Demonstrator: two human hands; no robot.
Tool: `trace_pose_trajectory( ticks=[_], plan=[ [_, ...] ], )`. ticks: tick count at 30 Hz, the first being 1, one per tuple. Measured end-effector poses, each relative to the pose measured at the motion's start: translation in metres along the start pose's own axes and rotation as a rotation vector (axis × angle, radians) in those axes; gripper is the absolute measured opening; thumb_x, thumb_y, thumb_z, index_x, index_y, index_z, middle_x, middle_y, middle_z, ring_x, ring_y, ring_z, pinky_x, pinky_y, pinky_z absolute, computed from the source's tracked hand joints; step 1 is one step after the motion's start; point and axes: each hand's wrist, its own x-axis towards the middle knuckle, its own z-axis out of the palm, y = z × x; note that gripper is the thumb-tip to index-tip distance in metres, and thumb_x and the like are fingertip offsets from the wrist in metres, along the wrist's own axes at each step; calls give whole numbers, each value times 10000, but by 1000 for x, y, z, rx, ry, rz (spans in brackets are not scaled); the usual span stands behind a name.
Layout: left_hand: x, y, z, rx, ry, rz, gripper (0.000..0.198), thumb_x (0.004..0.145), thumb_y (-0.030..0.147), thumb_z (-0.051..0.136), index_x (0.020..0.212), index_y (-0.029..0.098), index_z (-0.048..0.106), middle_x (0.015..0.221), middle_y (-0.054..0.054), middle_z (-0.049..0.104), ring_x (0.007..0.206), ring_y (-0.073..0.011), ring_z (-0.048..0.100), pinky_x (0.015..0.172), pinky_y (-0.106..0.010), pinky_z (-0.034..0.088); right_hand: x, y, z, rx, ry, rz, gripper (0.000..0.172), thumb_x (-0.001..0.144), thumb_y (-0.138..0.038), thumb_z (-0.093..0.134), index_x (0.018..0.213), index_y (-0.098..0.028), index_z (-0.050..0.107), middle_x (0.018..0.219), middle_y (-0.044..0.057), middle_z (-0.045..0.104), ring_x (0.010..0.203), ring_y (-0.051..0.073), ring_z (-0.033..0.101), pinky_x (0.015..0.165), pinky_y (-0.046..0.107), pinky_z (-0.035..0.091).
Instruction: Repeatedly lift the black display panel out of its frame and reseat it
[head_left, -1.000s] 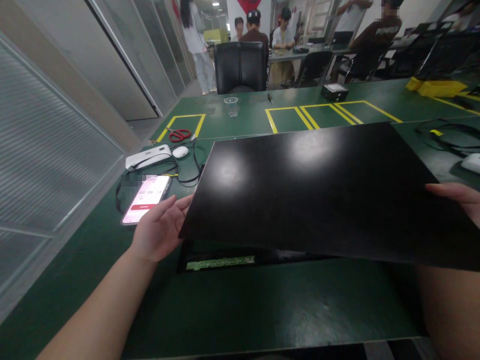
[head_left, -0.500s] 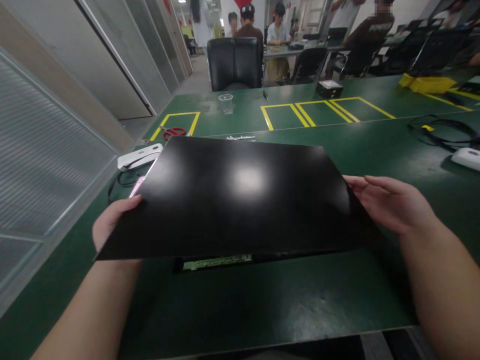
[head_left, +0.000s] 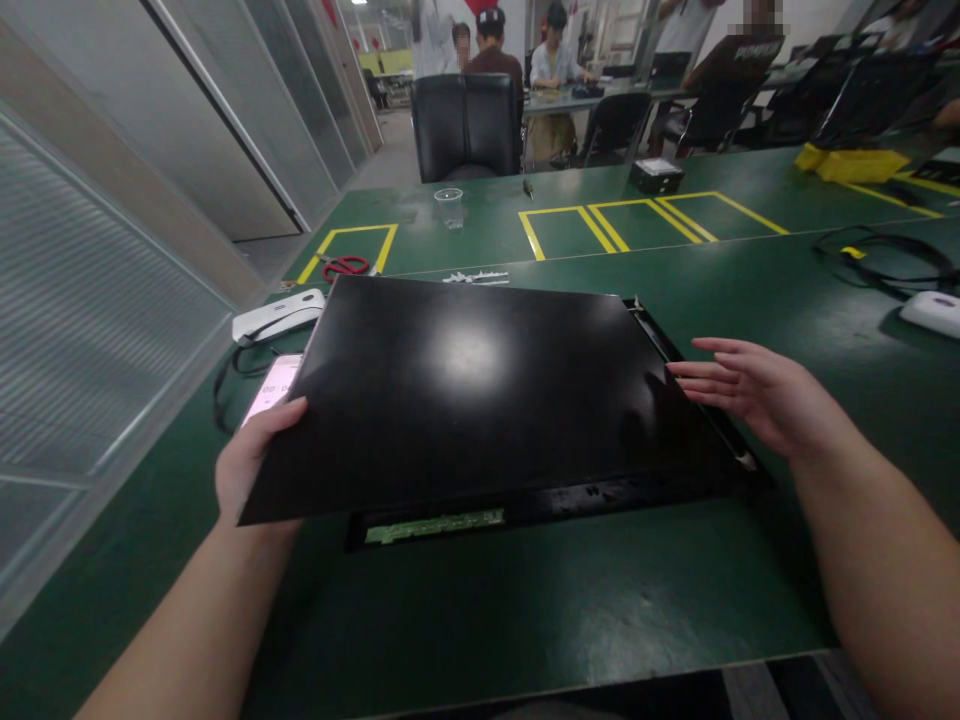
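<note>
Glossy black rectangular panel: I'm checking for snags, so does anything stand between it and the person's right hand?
Nothing visible stands between the bare right hand and the glossy black rectangular panel; the fingertips appear at its right edge.

Phone screen [head_left: 276, 376]: digits "00" legible, then a "0"; remainder cut off by the black panel [head_left: 450, 420]. Dark shirt [head_left: 739, 68] on a seated person at back right: pale capitals across the back, starting "P", the rest too blurred to read.
</note>
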Motion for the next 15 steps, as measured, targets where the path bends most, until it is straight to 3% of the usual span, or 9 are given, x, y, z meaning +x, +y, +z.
trace_pose_trajectory(
  ticks=[7,15],
  plan=[
    [-3,-17,-1,38,-284,54,628,764,176,826,1387,204,757,1096,-55,885,1168,-379,803,1083,-461,635,-11,-12,8,-171,68,55,195,849,-96,671,995,-195,753,885,93,828,686,162,766,620,221,626],
    [-5,-21,3,82,-359,32,655,695,219,950,1330,184,793,1099,-83,882,1102,-378,825,1055,-431,649,-14,-12,11,-245,73,44,169,862,-86,671,947,-210,747,842,47,817,678,134,746,625,192,614]
  ],
)
